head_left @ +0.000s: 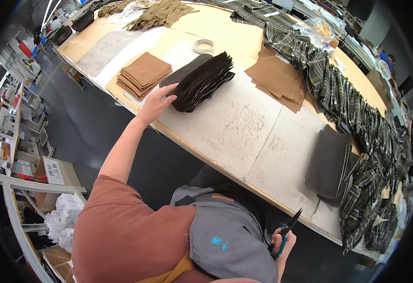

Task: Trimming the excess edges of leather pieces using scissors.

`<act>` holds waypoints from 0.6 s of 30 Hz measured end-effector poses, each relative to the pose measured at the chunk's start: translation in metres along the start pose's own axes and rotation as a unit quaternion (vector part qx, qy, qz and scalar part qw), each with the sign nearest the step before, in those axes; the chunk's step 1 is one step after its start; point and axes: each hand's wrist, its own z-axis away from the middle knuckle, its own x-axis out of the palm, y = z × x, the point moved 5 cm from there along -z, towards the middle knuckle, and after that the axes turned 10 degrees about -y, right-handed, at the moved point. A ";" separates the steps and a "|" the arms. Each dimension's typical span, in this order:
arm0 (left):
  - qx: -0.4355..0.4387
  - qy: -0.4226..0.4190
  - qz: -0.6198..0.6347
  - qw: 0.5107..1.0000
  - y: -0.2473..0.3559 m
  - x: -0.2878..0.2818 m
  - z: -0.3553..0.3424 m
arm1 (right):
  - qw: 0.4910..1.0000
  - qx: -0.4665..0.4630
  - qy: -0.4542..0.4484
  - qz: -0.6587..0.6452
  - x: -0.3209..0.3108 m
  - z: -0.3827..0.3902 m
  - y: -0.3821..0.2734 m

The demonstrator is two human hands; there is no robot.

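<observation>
Long worktable [244, 127] ran diagonally, top pale and scuffed. On it lay: dark stack [202, 82], tan stack [144, 74] just beside it, tape roll [203, 45] behind, brown pieces [277, 78], grey stack [329, 162] near front edge, plaid fabric [338, 94] along far side, olive pieces [161, 13] at far end.

Bench [244, 127]: matt board top, pale, scuffed and worn w/ grey blotches. Stack of dark brown cloth pieces [202, 82]: soft, matt, slightly fuzzy edges, touched by left hand [155, 104]. Tan cloth squares [143, 74]: smooth, matt, flat weave. Plaid fabric [338, 94]: woven, rumpled, dull. Grey cloth pieces [328, 162]: felt-like, matt. Tape roll [203, 45]: glossy. Scissors [286, 226] in right hand [282, 243]: dark metal blades, teal plastic grips.
</observation>
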 end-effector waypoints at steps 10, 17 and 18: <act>-0.059 0.251 -0.133 0.957 0.007 -0.011 -0.019 | 1.000 0.013 -0.025 -0.005 0.019 -0.006 -0.008; 0.055 0.440 0.383 0.811 0.030 -0.074 -0.039 | 1.000 0.006 -0.026 0.009 0.022 -0.009 -0.010; 0.127 0.470 0.277 0.828 0.063 -0.083 -0.032 | 1.000 0.010 -0.023 0.010 0.021 -0.009 -0.009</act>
